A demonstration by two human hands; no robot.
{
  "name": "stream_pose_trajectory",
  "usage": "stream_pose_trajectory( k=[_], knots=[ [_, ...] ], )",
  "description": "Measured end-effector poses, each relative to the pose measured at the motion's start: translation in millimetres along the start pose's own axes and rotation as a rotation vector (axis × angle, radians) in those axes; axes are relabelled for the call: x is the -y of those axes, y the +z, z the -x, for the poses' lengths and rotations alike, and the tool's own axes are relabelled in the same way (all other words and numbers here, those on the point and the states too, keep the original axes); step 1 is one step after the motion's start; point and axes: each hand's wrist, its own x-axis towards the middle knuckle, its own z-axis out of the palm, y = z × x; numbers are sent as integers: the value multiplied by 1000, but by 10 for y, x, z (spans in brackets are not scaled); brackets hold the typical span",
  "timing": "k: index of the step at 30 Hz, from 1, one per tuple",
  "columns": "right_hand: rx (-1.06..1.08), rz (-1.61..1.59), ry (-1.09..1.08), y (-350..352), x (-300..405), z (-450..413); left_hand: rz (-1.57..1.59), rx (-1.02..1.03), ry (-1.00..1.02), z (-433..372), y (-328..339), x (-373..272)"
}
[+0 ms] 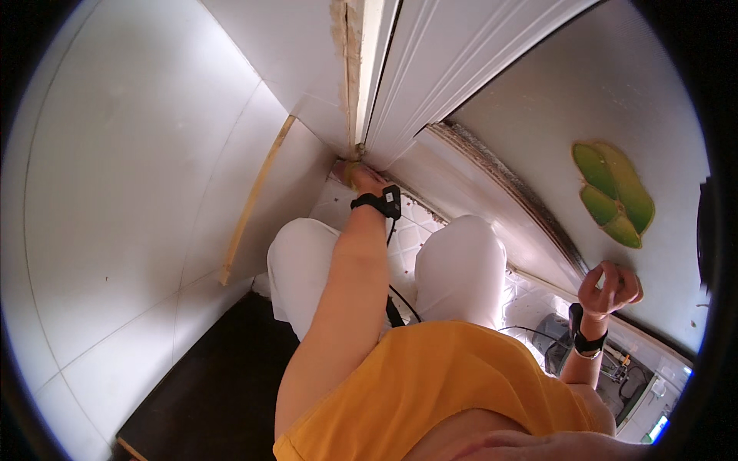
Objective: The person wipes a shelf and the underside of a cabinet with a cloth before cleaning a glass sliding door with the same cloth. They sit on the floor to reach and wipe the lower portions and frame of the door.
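Observation:
My left hand (368, 178) reaches down into the floor corner, at the foot of a white door frame (369, 75). Its fingers are around a yellowish-green cloth or sponge (350, 174), mostly hidden by the hand and pressed low in the corner. A black strap with a small device (391, 201) circles that wrist. Off to the right, my right hand (611, 291) is raised beside a pale panel (536, 115) with a green leaf decal (616, 193). Its fingers are curled in, and no object shows in them. Whether it touches the panel is unclear.
White tiled wall (127, 144) rises on the left, with a yellowish strip (256, 201) along it. A dark flat surface (213, 369) lies lower left. My knees (461, 259) are bent over patterned floor tiles (403, 233). A worn brown-edged ledge (507, 190) runs along the right.

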Motion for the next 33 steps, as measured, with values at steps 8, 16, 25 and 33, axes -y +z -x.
stream_pose_trajectory(
  k=[8, 16, 25, 33],
  knots=[
    [-3, -62, 6, 7, 15, -101, 9, 56, -38, 579, 401, 134],
    [46, -76, 5, -13, 3, -57, -194, 200, 307, 1795, 1113, 444],
    [25, -35, 0, -14, 7, 14, -41, -91, 232, 589, 437, 318],
    [-18, -79, -21, 17, 20, -140, -134, -145, 145, -730, -457, -157]
  ],
)
